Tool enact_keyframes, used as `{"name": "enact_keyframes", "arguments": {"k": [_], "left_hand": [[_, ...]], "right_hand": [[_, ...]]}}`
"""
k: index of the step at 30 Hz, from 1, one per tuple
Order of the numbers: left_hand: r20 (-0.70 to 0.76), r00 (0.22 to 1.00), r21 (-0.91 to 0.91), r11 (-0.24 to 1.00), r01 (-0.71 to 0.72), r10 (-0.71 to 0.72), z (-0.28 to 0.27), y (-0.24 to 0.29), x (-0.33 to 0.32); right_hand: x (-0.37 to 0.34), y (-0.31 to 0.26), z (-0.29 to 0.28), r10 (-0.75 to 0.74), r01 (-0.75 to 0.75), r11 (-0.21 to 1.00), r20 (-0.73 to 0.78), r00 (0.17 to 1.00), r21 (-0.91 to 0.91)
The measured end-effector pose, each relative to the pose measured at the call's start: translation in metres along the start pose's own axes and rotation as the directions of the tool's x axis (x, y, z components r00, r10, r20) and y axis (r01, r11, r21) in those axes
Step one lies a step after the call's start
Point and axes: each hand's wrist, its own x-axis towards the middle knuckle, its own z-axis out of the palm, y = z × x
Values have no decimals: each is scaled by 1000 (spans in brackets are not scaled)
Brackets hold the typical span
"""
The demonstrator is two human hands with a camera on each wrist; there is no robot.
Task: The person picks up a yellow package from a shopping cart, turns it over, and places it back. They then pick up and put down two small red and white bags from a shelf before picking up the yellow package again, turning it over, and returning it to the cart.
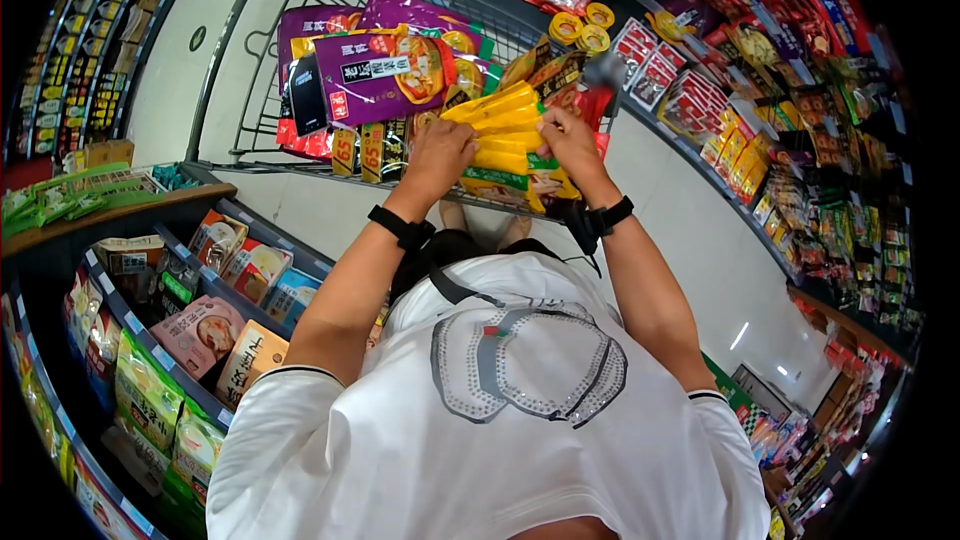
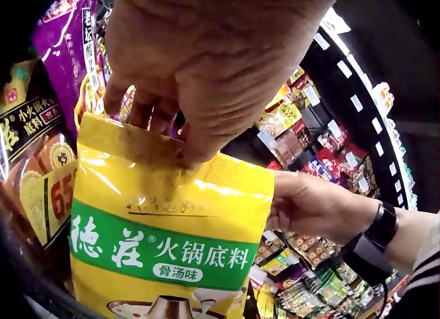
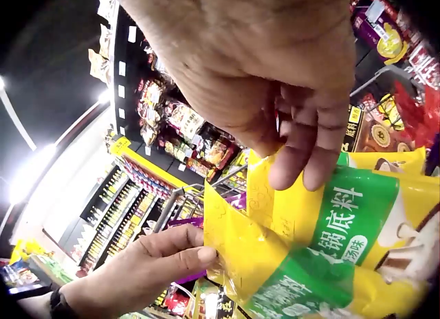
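In the head view several yellow hot pot base packets (image 1: 505, 130) with green bands stand bunched upright over the near side of a wire shopping cart (image 1: 250, 125). The left hand (image 1: 438, 158) pinches the top edge of one hot pot base packet (image 2: 165, 185), thumb in front and fingers behind, as the left wrist view shows. On the other side the right hand (image 1: 574, 148) grips the top corners of the packets. In the right wrist view its fingertips (image 3: 295, 164) lie over a yellow top edge, while the left hand (image 3: 148, 267) holds the front packet's corner.
Purple seasoning bags (image 1: 385, 75) lie in the cart with a dark flat rectangular thing (image 1: 308, 93) on top. Black-and-orange packets (image 1: 373, 152) marked 65 sit below them. Stocked shelves (image 1: 760, 120) run along the right; a bin of boxes and bags (image 1: 200, 335) stands at the left.
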Motion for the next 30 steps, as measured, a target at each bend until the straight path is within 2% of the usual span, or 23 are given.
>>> {"name": "enact_keyframes", "arguments": {"k": [2, 6, 11, 17, 20, 26, 30], "left_hand": [[29, 999, -8, 1000, 21, -21, 2, -4, -1], [72, 996, -45, 997, 60, -56, 2, -3, 3], [49, 995, -42, 995, 91, -89, 7, -4, 6], [116, 991, -22, 998, 63, -60, 2, 2, 7], [105, 992, -43, 997, 69, -64, 2, 3, 3], [34, 998, -68, 996, 61, -59, 3, 3, -4], [50, 997, -35, 998, 53, -52, -1, 4, -1]], "right_hand": [[-3, 2, 0, 3, -3, 999, -5, 1000, 52], [-4, 3, 1, -28, 28, 999, -7, 1000, 44], [-2, 3, 4, -72, 72, 997, 14, 997, 20], [6, -13, -3, -26, 27, 995, -13, 1000, 95], [18, -12, -8, -21, 22, 1000, -50, 999, 9], [38, -16, -6, 23, -20, 987, 15, 1000, -158], [44, -16, -6, -34, 41, 974, 38, 999, -221]]}}
